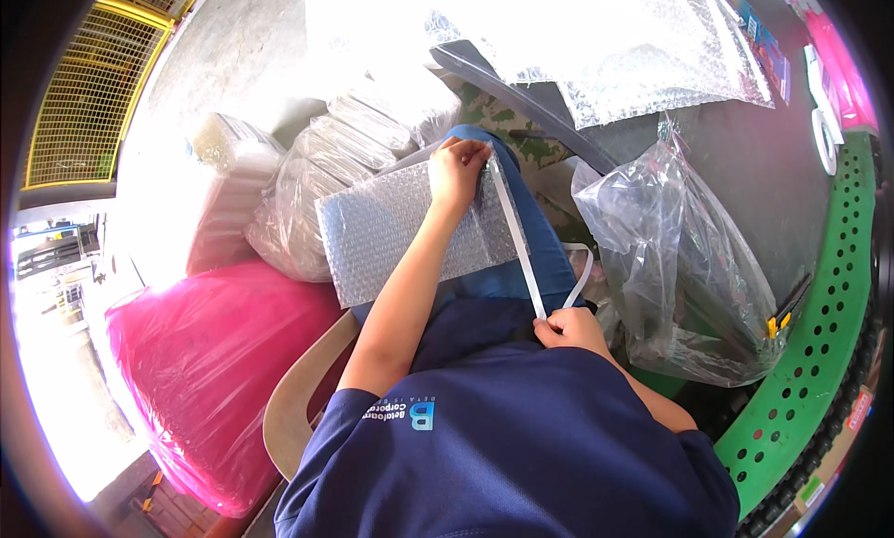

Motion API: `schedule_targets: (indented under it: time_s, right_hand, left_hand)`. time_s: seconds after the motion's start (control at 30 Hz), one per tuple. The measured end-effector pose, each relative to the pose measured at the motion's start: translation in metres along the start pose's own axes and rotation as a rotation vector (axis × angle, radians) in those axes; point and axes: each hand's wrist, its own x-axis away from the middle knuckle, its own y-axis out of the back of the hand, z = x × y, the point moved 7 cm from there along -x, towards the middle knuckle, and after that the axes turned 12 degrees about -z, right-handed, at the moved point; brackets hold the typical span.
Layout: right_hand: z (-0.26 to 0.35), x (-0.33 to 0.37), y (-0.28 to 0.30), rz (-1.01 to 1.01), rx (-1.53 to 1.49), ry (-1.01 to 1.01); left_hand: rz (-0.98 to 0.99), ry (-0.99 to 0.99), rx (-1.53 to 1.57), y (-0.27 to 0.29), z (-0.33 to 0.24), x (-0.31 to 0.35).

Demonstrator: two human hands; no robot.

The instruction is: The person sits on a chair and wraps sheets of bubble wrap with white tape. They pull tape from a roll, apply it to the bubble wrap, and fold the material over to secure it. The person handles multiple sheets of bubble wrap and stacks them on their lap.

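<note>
A clear bubble wrap pouch (pixel 377 231) lies flat across my lap, over blue trousers. My left hand (pixel 456 173) is closed in a pinch at its far right corner, where the end of a narrow white tape strip (pixel 518 235) meets the edge. From there the strip runs taut along the pouch's right side toward me. Close to my body, my right hand (pixel 570 329) is closed on the strip, and more of it loops up beyond that hand. The fingertips of both hands are partly hidden.
At left are a large pink plastic-wrapped bundle (pixel 223 352) and clear bags of stacked packs (pixel 326 151). A clear plastic bag (pixel 680 258) sits at right, beside a green perforated strip (pixel 819 352). More bubble wrap (pixel 670 63) lies ahead. Yellow mesh fencing (pixel 88 91) stands far left.
</note>
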Motion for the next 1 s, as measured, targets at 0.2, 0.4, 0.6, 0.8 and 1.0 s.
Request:
schedule_targets:
  time_s: [0.2,0.4,0.6,0.8,1.0]
  right_hand:
    - [-0.005,-0.003,-0.003,0.015,0.024,-0.025]
    - [-0.01,-0.007,-0.003,-0.002,0.002,-0.035]
    - [-0.016,-0.008,-0.004,0.001,0.022,-0.04]
    - [-0.014,-0.008,-0.001,0.003,-0.007,-0.046]
    - [-0.017,-0.011,-0.007,0.001,0.031,0.005]
  left_hand:
    - [0.012,-0.009,-0.087,-0.004,-0.002,0.001]
    - [-0.082,-0.013,-0.165,-0.008,0.002,0.007]
    - [0.145,-0.443,-0.374,-0.02,-0.011,0.015]
    - [0.315,-0.427,-0.304,-0.011,-0.023,0.032]
    - [0.456,-0.399,-0.379,-0.01,-0.027,0.046]
